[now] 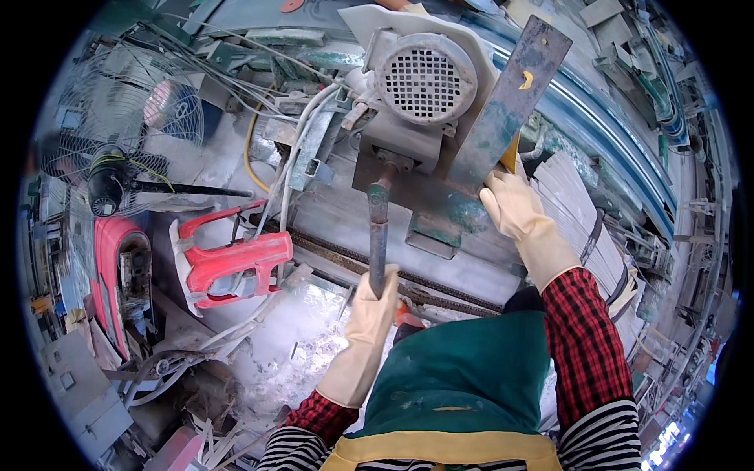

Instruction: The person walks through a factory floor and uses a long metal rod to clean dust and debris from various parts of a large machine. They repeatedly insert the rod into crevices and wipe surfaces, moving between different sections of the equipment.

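My left hand (367,314), in a cream rubber glove, is closed around the lower end of a metal handle bar (378,235). The bar joins a machine with a grey motor (426,82) behind a round grid cover. My right hand (514,208), gloved alike, is by the lower edge of a long, stained metal plate (503,110) that slants up to the right. Its fingers are curled beside a yellow wedge-shaped piece (510,155); what they grip is hidden.
A red plastic stool (236,263) lies tipped on the left, near a caged fan (118,125). Cables (297,149) hang left of the motor. Rusty chains (440,297) run in front of me. Pale stacked strips (561,204) stand at right, with blue rails (613,125) beyond.
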